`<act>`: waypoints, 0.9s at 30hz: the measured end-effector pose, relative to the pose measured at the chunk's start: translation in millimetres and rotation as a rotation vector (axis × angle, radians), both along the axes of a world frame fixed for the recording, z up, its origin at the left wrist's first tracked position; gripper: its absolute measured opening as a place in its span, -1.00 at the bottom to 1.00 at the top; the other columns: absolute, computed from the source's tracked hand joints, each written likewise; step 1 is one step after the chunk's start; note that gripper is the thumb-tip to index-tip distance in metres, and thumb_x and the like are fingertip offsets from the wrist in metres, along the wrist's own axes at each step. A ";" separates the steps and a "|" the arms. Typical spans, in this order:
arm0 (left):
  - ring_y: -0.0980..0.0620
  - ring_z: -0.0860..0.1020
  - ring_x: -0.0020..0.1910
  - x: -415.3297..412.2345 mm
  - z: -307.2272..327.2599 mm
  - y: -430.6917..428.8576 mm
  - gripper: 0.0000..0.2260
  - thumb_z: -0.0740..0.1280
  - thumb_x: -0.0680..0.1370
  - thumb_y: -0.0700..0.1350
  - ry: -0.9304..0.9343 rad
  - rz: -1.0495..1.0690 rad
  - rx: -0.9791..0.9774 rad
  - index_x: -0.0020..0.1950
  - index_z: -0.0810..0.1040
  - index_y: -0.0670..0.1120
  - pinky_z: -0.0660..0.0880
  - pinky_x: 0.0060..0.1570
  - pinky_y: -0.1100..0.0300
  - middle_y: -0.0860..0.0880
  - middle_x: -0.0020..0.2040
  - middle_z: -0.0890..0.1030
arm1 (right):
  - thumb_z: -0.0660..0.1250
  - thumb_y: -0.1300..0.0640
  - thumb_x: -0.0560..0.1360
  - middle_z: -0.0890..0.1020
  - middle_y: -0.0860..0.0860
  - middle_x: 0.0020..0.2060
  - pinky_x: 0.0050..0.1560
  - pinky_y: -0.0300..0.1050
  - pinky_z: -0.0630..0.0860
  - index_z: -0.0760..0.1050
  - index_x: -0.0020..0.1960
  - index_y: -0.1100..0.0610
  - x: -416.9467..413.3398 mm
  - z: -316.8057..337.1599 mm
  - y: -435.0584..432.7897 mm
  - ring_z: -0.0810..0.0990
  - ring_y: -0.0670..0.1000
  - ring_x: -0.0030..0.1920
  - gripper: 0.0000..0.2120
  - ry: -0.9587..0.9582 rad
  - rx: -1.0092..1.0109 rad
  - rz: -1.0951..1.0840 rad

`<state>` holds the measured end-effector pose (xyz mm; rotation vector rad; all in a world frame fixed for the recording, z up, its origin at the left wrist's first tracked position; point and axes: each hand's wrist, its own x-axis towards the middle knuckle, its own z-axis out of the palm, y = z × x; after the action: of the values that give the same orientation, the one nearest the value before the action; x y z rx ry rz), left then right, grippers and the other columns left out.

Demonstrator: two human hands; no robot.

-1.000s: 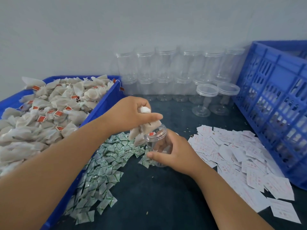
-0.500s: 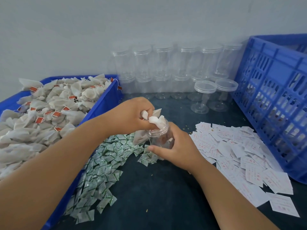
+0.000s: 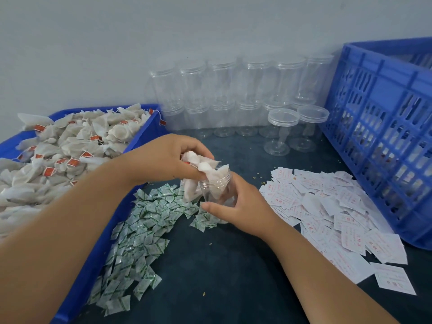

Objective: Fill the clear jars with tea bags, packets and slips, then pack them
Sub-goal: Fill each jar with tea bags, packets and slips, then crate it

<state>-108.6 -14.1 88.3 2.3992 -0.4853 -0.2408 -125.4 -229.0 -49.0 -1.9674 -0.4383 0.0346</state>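
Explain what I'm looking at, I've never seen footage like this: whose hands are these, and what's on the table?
No machine here: a person works with bare hands, filmed by a camera worn on their head that looks forward and down. The left hand grips a bunch of tea bags at the mouth of a clear jar, which the right hand holds. On the dark table lie green-printed packets and white paper slips. The blue tray at the left is piled with more tea bags. By the wall stand stacked empty jars, and a blue crate stands at the right.
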 end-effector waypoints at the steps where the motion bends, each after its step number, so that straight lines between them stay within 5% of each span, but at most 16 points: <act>1: 0.25 0.64 -0.15 -0.8 0.8 -0.3 -0.69 0.59 0.48 -0.11 0.010 -0.024 0.029 0.14 0.70 0.22 0.53 -0.17 0.37 0.22 -0.04 0.71 | 0.55 -0.45 0.31 0.72 -0.25 0.10 0.16 0.05 0.66 0.50 0.30 -0.21 0.5 -0.3 -0.1 0.70 -0.18 0.07 -0.34 0.003 -0.006 0.000; 10: 0.30 0.54 -0.34 4.8 -3.4 -0.3 -0.89 0.57 0.47 -0.09 -0.301 0.139 -0.028 -0.13 0.72 0.12 0.41 -0.31 0.47 0.19 -0.25 0.68 | 0.49 -0.51 0.28 0.67 -0.36 0.03 0.04 -0.11 0.63 0.51 0.22 -0.15 -2.6 4.2 0.7 0.67 -0.24 0.01 -0.33 -0.024 -0.049 -0.029; 14: 0.26 0.46 -0.44 9.9 -6.1 0.8 -0.79 0.59 0.47 0.11 -0.335 0.219 -0.088 -0.21 0.65 0.05 0.35 -0.41 0.45 0.17 -0.39 0.58 | 0.50 -0.48 0.31 0.70 -0.31 0.00 0.00 -0.14 0.56 0.49 0.22 -0.22 -2.3 6.4 -0.2 0.67 -0.24 0.03 -0.40 -0.045 -0.028 -0.066; 17: 0.32 0.55 -0.36 6.0 -8.1 -2.9 -0.92 0.57 0.49 -0.03 -0.200 0.079 0.051 -0.12 0.71 0.13 0.40 -0.33 0.49 0.22 -0.26 0.67 | 0.50 -0.49 0.28 0.69 -0.34 0.01 0.03 -0.10 0.61 0.50 0.18 -0.19 -2.8 5.2 0.3 0.66 -0.25 0.01 -0.39 -0.042 -0.051 -0.077; 22: 0.21 0.68 0.11 0.9 0.1 5.8 -0.64 0.59 0.50 -0.08 0.077 -0.078 -0.022 0.21 0.66 0.26 0.57 0.13 0.27 0.25 0.16 0.70 | 0.52 -0.46 0.27 0.71 -0.33 0.07 0.17 -0.01 0.65 0.53 0.24 -0.16 -4.0 4.7 3.1 0.70 -0.28 0.04 -0.34 0.027 -0.033 -0.019; 27: 0.32 0.63 0.11 3.6 -8.1 0.6 -0.70 0.57 0.51 -0.03 -0.113 0.011 -0.043 0.16 0.66 0.29 0.55 0.08 0.37 0.33 0.12 0.66 | 0.56 -0.35 0.36 0.72 -0.29 0.10 0.04 -0.22 0.58 0.52 0.26 -0.20 -8.0 7.3 3.4 0.70 -0.23 0.09 -0.45 0.001 0.084 -0.002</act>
<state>-105.1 -13.5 80.2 2.3822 -0.5231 -0.0893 -133.4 -225.6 -41.6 -1.8854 -0.4302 0.0152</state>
